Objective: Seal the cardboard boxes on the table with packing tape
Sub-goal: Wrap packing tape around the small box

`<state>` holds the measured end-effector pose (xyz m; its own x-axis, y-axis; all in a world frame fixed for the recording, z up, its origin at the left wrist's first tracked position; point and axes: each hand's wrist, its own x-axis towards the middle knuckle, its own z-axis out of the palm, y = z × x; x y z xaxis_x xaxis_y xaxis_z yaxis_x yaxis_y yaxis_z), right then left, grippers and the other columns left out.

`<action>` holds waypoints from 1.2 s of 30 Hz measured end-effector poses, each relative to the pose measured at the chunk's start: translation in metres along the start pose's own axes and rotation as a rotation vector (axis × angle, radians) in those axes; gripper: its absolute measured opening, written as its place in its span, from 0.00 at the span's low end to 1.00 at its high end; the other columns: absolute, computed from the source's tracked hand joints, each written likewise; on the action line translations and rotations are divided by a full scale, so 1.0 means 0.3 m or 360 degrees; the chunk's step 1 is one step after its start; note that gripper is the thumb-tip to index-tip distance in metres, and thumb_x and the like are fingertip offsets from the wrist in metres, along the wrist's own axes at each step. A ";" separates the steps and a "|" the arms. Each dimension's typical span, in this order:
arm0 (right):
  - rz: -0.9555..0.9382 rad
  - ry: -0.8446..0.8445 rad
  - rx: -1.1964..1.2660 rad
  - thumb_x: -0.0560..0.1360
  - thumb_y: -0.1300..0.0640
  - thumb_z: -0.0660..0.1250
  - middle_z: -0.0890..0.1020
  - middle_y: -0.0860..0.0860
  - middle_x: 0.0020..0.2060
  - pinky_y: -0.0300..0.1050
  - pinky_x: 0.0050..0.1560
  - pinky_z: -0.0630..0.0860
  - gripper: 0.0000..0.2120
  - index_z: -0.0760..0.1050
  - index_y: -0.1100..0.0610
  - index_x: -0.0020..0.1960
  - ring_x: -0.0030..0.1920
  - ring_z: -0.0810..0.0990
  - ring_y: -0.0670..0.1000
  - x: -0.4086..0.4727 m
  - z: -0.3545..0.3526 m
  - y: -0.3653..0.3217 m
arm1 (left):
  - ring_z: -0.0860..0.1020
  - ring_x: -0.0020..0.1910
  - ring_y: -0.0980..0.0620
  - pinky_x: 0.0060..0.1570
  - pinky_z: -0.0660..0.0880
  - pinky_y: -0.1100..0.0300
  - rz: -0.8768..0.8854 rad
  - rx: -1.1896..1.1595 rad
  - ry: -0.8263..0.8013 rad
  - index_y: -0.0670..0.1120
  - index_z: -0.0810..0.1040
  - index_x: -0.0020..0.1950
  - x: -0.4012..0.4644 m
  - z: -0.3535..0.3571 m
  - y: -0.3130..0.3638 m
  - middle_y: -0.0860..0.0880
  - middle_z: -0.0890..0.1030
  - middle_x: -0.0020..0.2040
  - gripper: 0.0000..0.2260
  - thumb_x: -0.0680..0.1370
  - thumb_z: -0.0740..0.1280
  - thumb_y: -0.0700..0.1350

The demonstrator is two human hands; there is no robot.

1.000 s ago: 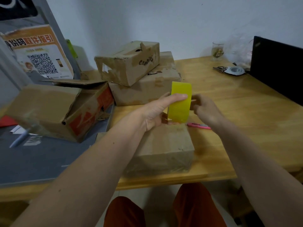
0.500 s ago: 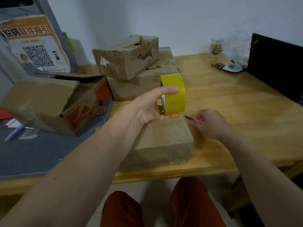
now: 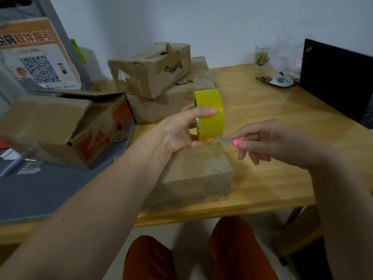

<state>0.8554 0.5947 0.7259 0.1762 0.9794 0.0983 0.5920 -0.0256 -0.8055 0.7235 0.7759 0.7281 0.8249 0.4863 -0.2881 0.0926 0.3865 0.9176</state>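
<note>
My left hand (image 3: 181, 130) grips a yellow tape roll (image 3: 210, 114) upright, just above the far edge of a closed cardboard box (image 3: 193, 172) near the table's front. My right hand (image 3: 270, 142) pinches a small pink-handled knife (image 3: 232, 141); its blade tip points left at the roll's lower right side. Behind stand two stacked boxes, a small torn one (image 3: 153, 69) on a larger flat one (image 3: 171, 102). A big box with open flaps (image 3: 60, 126) lies at the left.
The wooden table (image 3: 282, 118) carries a black laptop (image 3: 339, 77) at the right, keys with a round tag (image 3: 280, 80) and a glass (image 3: 261, 57) at the back. A grey mat (image 3: 40, 190) covers the left part. A QR-code sign (image 3: 38, 63) leans at back left.
My right hand picked the pink knife off the table and lifted it to the tape roll. My left hand turned the roll and kept it above the box.
</note>
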 end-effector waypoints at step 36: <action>0.0038 0.0087 -0.1167 0.79 0.57 0.65 0.82 0.51 0.45 0.55 0.49 0.75 0.08 0.83 0.53 0.51 0.45 0.78 0.51 0.076 0.028 -0.122 | 0.79 0.59 0.40 0.52 0.80 0.39 0.0037 -0.0009 0.0000 0.55 0.63 0.75 -0.002 -0.002 -0.006 0.46 0.74 0.67 0.51 0.56 0.81 0.41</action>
<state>0.8310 0.6197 0.7526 0.2232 0.9660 0.1303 0.9581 -0.1928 -0.2117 0.7224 0.7753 0.7267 0.8269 0.4952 -0.2664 0.0699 0.3796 0.9225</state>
